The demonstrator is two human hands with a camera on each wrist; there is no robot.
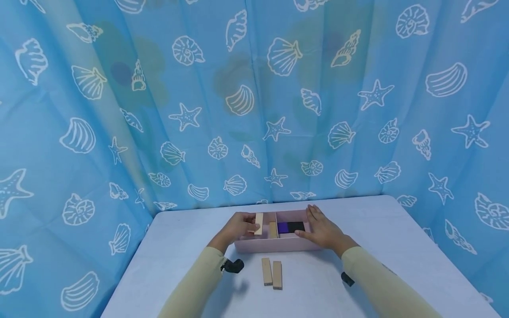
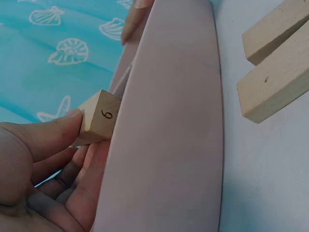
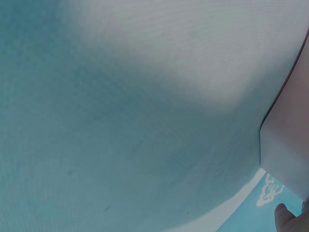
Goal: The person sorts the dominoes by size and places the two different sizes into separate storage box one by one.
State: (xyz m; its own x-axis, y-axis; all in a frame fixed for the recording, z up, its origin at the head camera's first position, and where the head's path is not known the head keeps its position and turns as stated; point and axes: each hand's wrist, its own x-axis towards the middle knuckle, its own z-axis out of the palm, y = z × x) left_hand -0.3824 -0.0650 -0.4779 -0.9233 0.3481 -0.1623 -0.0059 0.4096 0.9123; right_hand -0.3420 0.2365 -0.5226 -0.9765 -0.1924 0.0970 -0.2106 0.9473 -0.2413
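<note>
My left hand (image 1: 238,227) pinches a light wooden block (image 1: 259,223) over the left compartment of a pink box (image 1: 254,245). In the left wrist view, the block (image 2: 100,116) shows a number on its end, beside the box wall (image 2: 164,116), with the thumb against it. Another wooden block (image 1: 273,230) lies in the box by the divider. In the right compartment are a purple block (image 1: 282,228) and a black block (image 1: 296,227). My right hand (image 1: 326,232) rests on the box's right end, fingers extended; its fingertip (image 3: 284,218) shows at the right wrist view's corner.
Two wooden blocks, one (image 1: 267,271) slightly tilted beside the other (image 1: 277,275), lie on the white table (image 1: 318,287) in front of the box. A blue curtain (image 1: 254,110) with shell prints hangs behind the table.
</note>
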